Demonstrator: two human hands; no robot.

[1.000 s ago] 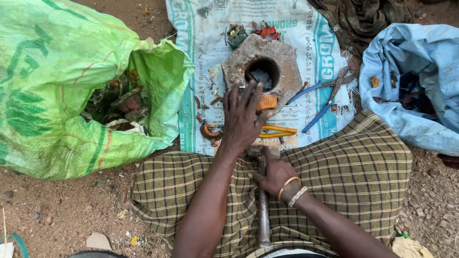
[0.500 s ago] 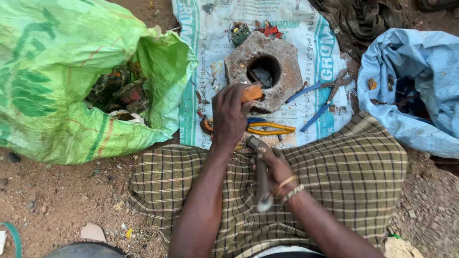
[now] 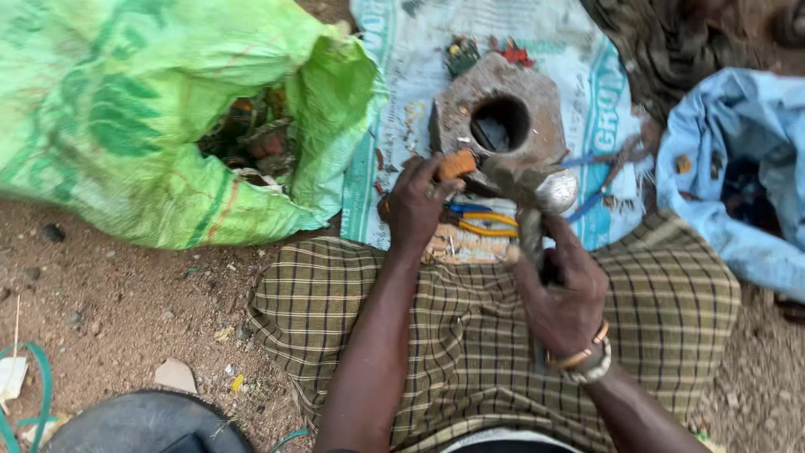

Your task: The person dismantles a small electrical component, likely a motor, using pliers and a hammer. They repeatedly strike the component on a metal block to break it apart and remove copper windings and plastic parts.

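My left hand [image 3: 415, 205] pinches a small orange part [image 3: 458, 163] against the near edge of a rusty metal block [image 3: 537, 117] with a round hole in it. In my right hand [image 3: 566, 289] I grip the handle of a hammer. The hammer's metal head [image 3: 537, 184] hangs just right of the orange part, over the block's near edge. Yellow-handled pliers [image 3: 482, 225] lie on the printed white sack [image 3: 402, 50] between my hands. A checked cloth [image 3: 470, 327] covers my lap.
A large green sack [image 3: 126, 109] holding scrap lies open at the left. A blue sack [image 3: 738, 184] with small parts lies at the right. Blue-handled pliers [image 3: 599, 180] rest beside the block. Bare dirt with stones lies at the lower left, beside a black round object [image 3: 142, 424].
My right hand has lifted the hammer from my lap up to the block. My left hand has moved the orange part onto the block's near edge.
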